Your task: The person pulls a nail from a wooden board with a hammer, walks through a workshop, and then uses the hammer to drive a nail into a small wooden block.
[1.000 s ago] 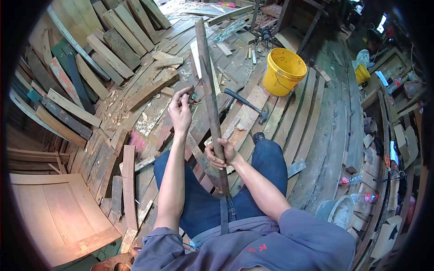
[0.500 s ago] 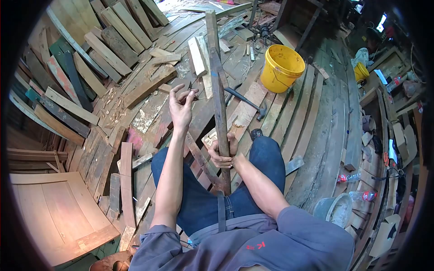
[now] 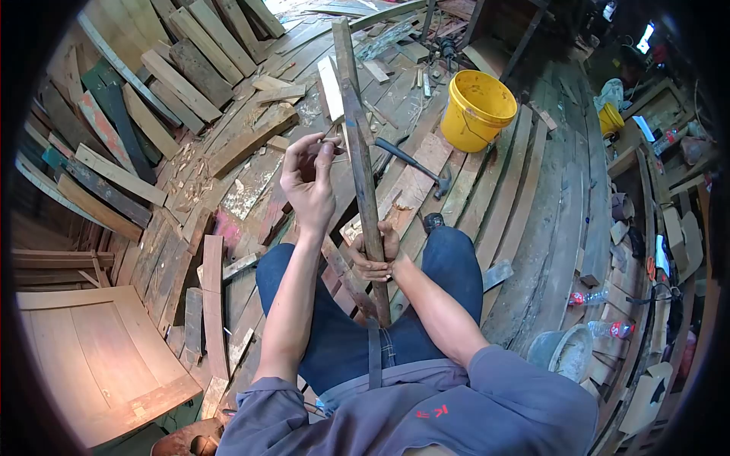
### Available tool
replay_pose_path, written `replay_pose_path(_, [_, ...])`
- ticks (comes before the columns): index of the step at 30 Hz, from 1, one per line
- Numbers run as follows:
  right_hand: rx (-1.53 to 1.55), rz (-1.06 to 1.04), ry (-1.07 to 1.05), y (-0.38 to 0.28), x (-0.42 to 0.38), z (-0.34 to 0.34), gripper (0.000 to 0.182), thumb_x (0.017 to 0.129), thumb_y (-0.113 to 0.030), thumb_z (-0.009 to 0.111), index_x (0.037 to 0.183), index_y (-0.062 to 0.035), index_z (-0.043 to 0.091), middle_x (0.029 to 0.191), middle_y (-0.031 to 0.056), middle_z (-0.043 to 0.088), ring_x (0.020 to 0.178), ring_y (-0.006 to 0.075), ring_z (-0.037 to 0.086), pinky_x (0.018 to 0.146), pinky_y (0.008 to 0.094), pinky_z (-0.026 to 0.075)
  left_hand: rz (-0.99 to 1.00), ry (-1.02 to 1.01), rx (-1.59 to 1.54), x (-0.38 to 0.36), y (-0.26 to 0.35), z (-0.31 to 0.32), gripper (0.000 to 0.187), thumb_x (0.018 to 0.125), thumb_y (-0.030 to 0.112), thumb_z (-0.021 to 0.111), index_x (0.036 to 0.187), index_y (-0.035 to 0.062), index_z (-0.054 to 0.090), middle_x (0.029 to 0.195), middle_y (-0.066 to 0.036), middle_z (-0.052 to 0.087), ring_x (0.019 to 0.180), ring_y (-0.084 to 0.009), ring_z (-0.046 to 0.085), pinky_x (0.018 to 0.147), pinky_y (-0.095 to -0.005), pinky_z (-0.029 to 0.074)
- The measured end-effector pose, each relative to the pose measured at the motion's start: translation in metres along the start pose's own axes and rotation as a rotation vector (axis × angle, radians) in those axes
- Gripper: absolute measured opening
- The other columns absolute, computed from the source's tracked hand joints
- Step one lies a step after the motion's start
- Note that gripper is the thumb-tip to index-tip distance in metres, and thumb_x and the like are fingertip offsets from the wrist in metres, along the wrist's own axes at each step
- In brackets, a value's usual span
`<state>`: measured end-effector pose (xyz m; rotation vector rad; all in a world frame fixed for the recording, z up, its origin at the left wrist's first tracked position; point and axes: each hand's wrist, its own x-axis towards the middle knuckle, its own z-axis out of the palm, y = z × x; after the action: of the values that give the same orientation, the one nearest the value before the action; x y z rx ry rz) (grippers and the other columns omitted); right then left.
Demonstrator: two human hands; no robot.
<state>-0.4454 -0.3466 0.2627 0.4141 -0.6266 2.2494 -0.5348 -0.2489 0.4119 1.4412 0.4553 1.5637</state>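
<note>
A long, narrow wooden batten [image 3: 363, 186] stands steeply in front of me, its lower end between my thighs and its top pointing away. My right hand [image 3: 376, 252] is wrapped round its lower part. Beside its middle, my left hand [image 3: 310, 182] is raised with thumb and fingers curled into a pinch. Something small and dark shows at those fingertips, but I cannot tell what it is. To the right of the batten a claw hammer [image 3: 414, 163] lies across the planks, with its head toward me.
Behind the hammer stands a yellow bucket [image 3: 473, 121]. Timber pieces [image 3: 194, 68] lie in rows at the left, and a panelled wooden door [image 3: 106, 357] is at the lower left. A grey bucket [image 3: 566, 353] and plastic bottles [image 3: 608, 329] stand or lie at the right.
My left hand has moved right and closer to the batten, its fingers turning toward it. The batten's top has tilted slightly left; my right hand keeps its grip.
</note>
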Motion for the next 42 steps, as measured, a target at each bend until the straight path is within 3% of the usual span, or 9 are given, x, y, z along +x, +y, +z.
replay_pose_path(16, [0.029, 0.042, -0.007, 0.005, 0.005, -0.004, 0.078, 0.079, -0.071, 0.053, 0.071, 0.0065, 0.049, 0.041, 0.0026, 0.042, 0.026, 0.0133, 0.041, 0.028, 0.0279, 0.04, 0.134, 0.028, 0.283, -0.003, -0.016, -0.004, 0.018, 0.091, 0.004, 0.062, 0.109, 0.0014, 0.061, 0.091, -0.008, 0.072, 0.081, -0.01, 0.067, 0.067, -0.0216, 0.05])
replay_pose_path(22, [0.045, 0.027, -0.025, 0.007, 0.007, -0.004, 0.077, 0.081, -0.069, 0.051, 0.073, 0.0069, 0.049, 0.041, 0.0019, 0.041, 0.027, 0.0131, 0.041, 0.03, 0.0277, 0.04, 0.096, 0.067, 0.307, -0.002, -0.027, -0.01, 0.018, 0.092, 0.007, 0.062, 0.109, 0.003, 0.061, 0.091, -0.007, 0.072, 0.081, -0.0092, 0.067, 0.062, -0.0198, 0.048])
replay_pose_path(25, [0.006, 0.041, 0.028, 0.006, 0.008, 0.002, 0.077, 0.079, -0.071, 0.053, 0.066, 0.0046, 0.048, 0.039, 0.0016, 0.039, 0.026, 0.0132, 0.041, 0.028, 0.0277, 0.04, 0.113, 0.078, 0.307, -0.002, -0.023, -0.009, 0.019, 0.091, 0.007, 0.063, 0.11, 0.0032, 0.061, 0.092, -0.006, 0.072, 0.081, -0.0083, 0.067, 0.058, -0.0188, 0.046])
replay_pose_path(28, [0.039, 0.032, -0.02, 0.008, 0.008, -0.002, 0.077, 0.08, -0.07, 0.052, 0.072, 0.0064, 0.048, 0.041, 0.0017, 0.041, 0.027, 0.013, 0.041, 0.03, 0.028, 0.04, 0.117, 0.087, 0.316, -0.002, -0.025, -0.011, 0.019, 0.091, 0.008, 0.063, 0.109, 0.0033, 0.062, 0.093, -0.007, 0.072, 0.081, -0.0078, 0.067, 0.056, -0.0181, 0.044])
replay_pose_path(42, [0.056, 0.015, -0.005, 0.009, 0.004, -0.006, 0.075, 0.081, -0.07, 0.05, 0.069, 0.0043, 0.047, 0.04, 0.0019, 0.041, 0.026, 0.0128, 0.04, 0.028, 0.028, 0.04, 0.098, 0.053, 0.383, -0.005, -0.027, -0.011, 0.013, 0.092, 0.006, 0.062, 0.104, 0.0005, 0.061, 0.085, -0.009, 0.072, 0.077, -0.0092, 0.066, 0.061, -0.0205, 0.047])
